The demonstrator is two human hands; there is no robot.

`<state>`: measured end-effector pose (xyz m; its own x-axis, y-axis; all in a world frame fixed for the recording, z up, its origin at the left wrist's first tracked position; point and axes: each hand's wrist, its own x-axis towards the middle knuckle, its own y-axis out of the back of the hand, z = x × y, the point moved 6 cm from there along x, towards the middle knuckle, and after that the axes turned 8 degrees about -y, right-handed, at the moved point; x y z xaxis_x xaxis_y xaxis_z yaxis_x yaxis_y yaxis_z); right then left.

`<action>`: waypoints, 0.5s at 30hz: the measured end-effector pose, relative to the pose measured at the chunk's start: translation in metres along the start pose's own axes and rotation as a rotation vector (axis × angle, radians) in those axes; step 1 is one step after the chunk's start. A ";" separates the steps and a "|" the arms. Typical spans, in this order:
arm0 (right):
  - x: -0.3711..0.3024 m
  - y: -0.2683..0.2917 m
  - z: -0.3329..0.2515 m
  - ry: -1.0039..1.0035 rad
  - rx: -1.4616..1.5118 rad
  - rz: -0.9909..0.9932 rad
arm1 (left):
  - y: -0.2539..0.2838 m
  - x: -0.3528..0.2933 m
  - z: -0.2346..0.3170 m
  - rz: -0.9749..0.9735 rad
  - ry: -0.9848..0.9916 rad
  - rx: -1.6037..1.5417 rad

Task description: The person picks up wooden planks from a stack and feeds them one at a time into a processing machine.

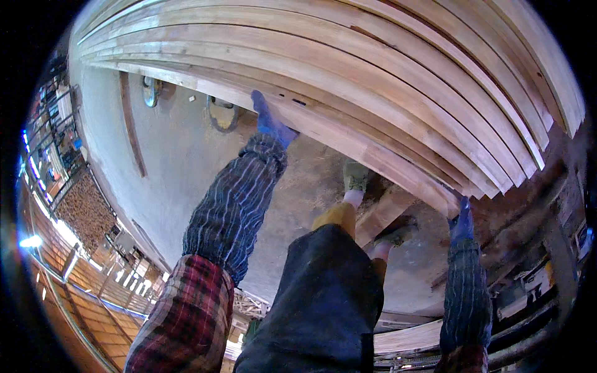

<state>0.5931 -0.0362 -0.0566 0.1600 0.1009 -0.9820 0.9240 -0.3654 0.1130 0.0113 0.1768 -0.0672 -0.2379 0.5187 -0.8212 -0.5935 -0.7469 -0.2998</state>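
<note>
Both of my hands wear blue gloves, with dark striped sleeve covers over the forearms. My left hand (272,123) is closed on the near edge of a long pale wooden plank (354,146), left of its middle, with the thumb on top and the other fingers mostly hidden. At the plank's right end, my right hand (461,224) grips the edge near the corner. The plank lies along the near side of a wide pile of similar boards (373,74), whose ends fan out in steps at the right.
My shoe (356,175) stands on the dusty floor below the plank, beside a short timber piece (387,212). A thin brown strip (132,124) and two oval objects (151,91) lie at the left. Stacked wood (84,208) stands farther left.
</note>
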 end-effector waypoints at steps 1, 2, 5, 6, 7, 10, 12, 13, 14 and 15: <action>-0.007 0.012 0.010 -0.041 -0.153 0.124 | 0.009 -0.011 0.006 0.044 0.006 -0.005; -0.011 0.017 0.011 -0.074 -0.304 0.243 | 0.016 -0.023 0.013 0.056 0.002 0.008; -0.034 0.006 -0.007 -0.066 -1.288 0.040 | 0.025 -0.068 0.016 0.070 0.014 0.046; -0.039 0.009 -0.008 0.020 -1.512 -0.027 | 0.024 -0.082 0.014 0.069 0.027 0.050; -0.032 0.038 0.001 0.177 -1.597 -0.090 | 0.017 -0.092 0.007 0.057 0.062 0.031; -0.045 0.017 -0.014 0.237 -1.307 0.049 | -0.001 -0.113 0.012 0.050 0.032 0.043; -0.058 -0.003 -0.022 0.254 -1.055 0.180 | -0.002 -0.097 0.006 0.016 0.053 0.049; -0.041 0.008 -0.028 0.245 -0.811 0.146 | -0.011 -0.093 0.005 0.014 0.072 0.064; -0.024 0.022 -0.031 0.247 -0.557 0.117 | -0.014 -0.083 -0.001 0.007 0.089 0.085; 0.000 0.051 -0.034 0.187 -0.111 0.041 | -0.014 -0.067 -0.010 -0.016 0.072 0.042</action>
<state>0.6522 -0.0240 -0.0454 0.2498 0.2615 -0.9323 0.9465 -0.2691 0.1781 0.0433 0.1481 -0.0134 -0.1730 0.4976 -0.8500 -0.6284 -0.7203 -0.2938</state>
